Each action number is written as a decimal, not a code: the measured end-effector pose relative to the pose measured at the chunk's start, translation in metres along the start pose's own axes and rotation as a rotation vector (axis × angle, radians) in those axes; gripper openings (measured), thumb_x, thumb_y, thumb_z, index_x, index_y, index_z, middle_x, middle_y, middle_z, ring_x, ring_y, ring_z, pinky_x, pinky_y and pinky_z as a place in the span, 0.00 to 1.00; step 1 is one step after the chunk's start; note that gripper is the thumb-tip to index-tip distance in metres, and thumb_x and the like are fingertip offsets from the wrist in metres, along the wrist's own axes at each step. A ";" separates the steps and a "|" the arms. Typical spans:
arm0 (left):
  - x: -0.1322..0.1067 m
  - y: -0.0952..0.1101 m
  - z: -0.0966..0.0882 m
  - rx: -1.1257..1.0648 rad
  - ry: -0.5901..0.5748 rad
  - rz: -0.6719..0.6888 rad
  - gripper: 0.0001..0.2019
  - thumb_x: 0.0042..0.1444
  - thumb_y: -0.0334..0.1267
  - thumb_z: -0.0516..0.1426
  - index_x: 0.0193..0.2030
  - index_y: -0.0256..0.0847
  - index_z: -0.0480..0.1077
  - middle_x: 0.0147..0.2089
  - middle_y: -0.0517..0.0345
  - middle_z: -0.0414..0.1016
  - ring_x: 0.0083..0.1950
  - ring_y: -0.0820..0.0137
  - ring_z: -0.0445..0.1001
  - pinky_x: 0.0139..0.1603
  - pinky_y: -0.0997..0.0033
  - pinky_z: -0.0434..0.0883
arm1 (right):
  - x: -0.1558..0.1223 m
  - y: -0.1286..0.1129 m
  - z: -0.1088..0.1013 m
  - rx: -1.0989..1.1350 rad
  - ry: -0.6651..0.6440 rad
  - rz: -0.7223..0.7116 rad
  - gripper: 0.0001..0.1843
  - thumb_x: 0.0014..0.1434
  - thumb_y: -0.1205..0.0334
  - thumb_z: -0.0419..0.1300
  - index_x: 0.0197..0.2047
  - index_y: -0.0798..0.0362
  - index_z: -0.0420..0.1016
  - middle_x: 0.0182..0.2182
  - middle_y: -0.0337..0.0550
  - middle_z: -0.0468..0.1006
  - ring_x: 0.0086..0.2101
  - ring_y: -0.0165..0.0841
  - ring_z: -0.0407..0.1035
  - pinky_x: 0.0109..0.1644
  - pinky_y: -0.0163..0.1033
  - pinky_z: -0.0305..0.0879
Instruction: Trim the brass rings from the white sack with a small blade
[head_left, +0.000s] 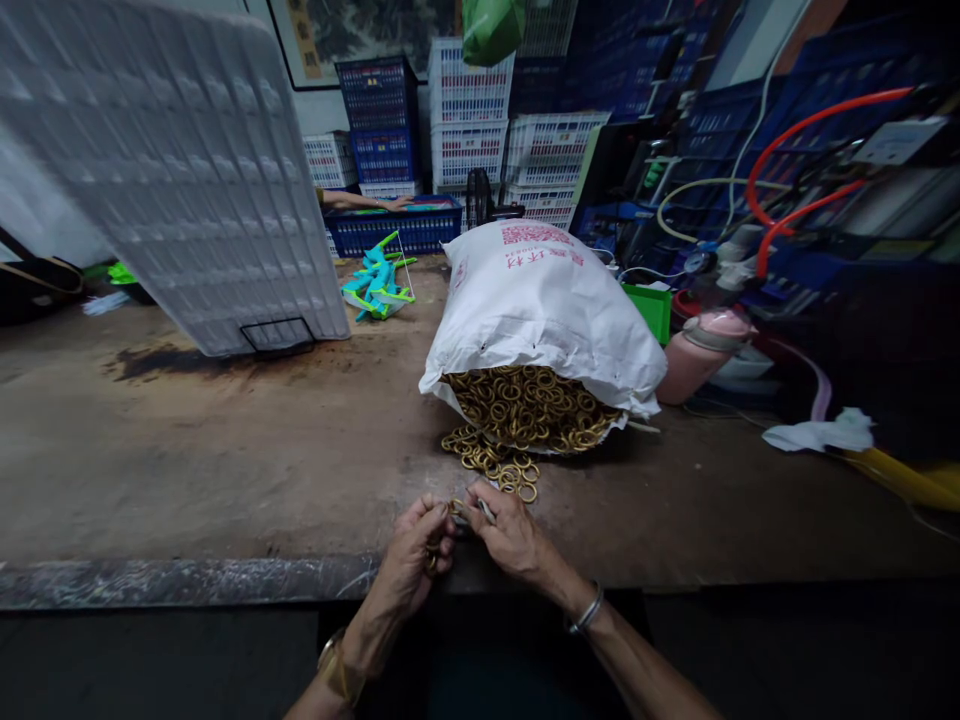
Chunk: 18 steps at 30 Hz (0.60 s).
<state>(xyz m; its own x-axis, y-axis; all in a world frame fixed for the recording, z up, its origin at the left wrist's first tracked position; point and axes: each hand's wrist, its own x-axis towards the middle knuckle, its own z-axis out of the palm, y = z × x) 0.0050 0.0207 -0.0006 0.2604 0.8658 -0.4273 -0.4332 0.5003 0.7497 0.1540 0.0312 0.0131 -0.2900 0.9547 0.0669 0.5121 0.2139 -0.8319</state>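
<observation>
My left hand (414,550) is closed, pinching a brass-coloured ring (455,507) between thumb and fingertips. More rings (432,556) show in its curled fingers. Close beside it, my right hand (511,532) is closed around a slim, pale metallic tool (487,511) whose kind I cannot make out; its tip is hidden near the ring. Just beyond my hands, loose rings (495,462) spill onto the wooden table (285,470). They come from the open mouth of a white woven sack (525,300) lying on its side, packed with the same rings.
A tall translucent ribbed plastic panel (202,180) leans on a black wire stand (277,335) at left. Behind the sack lie blue-green plastic pieces (379,280). A pink bottle (705,350) and red hoses (772,200) are at right. Another person's arm (364,200) reaches over a blue basket (397,232).
</observation>
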 end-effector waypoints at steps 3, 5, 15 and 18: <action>0.002 0.000 0.001 -0.016 0.033 -0.001 0.17 0.44 0.45 0.62 0.34 0.40 0.60 0.23 0.67 0.65 0.17 0.83 0.60 0.15 0.85 0.53 | 0.000 0.001 0.002 0.004 0.010 -0.005 0.12 0.59 0.56 0.48 0.27 0.52 0.61 0.20 0.33 0.60 0.23 0.26 0.54 0.27 0.32 0.50; 0.003 0.000 0.002 -0.018 0.026 -0.009 0.17 0.45 0.45 0.62 0.36 0.40 0.60 0.24 0.67 0.65 0.17 0.83 0.60 0.15 0.85 0.53 | 0.001 0.001 0.003 0.008 0.024 -0.001 0.12 0.59 0.56 0.48 0.27 0.52 0.62 0.20 0.33 0.61 0.23 0.26 0.55 0.28 0.32 0.50; 0.000 -0.005 0.003 0.219 0.029 0.108 0.14 0.50 0.47 0.58 0.30 0.38 0.63 0.23 0.65 0.64 0.18 0.83 0.57 0.16 0.85 0.52 | 0.002 0.009 0.015 0.345 0.058 0.225 0.13 0.58 0.54 0.48 0.27 0.51 0.61 0.16 0.31 0.63 0.19 0.25 0.56 0.27 0.31 0.55; -0.001 -0.008 0.004 0.308 0.000 0.139 0.14 0.51 0.47 0.57 0.29 0.37 0.64 0.23 0.64 0.65 0.18 0.83 0.56 0.16 0.84 0.53 | 0.004 0.013 0.018 0.383 0.048 0.292 0.13 0.57 0.54 0.49 0.25 0.52 0.61 0.16 0.31 0.63 0.18 0.24 0.55 0.24 0.31 0.53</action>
<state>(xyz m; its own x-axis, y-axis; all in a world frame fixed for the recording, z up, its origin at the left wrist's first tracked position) 0.0111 0.0156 -0.0040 0.2168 0.9257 -0.3099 -0.1837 0.3505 0.9184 0.1455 0.0340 -0.0071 -0.1365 0.9739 -0.1816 0.2294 -0.1472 -0.9621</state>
